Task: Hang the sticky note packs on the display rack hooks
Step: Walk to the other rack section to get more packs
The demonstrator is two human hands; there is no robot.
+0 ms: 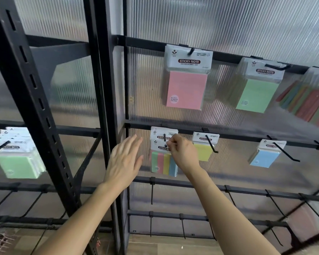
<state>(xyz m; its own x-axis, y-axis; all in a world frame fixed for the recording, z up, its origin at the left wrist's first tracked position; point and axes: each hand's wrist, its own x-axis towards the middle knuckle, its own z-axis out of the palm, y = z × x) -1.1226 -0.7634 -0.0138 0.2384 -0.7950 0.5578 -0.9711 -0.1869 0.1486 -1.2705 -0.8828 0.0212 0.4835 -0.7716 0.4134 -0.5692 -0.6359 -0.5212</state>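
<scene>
Pack of striped notes (163,163): probably light, film slippery, header card stiff; pinched at its 2 o'clock by right hand (182,153). Left hand (123,162) spread, just beside at 9 o'clock.

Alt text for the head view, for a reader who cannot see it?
The right hand pinches a multicoloured striped sticky note pack at a black hook on the black metal display rack; the open left hand hovers beside it.
</scene>
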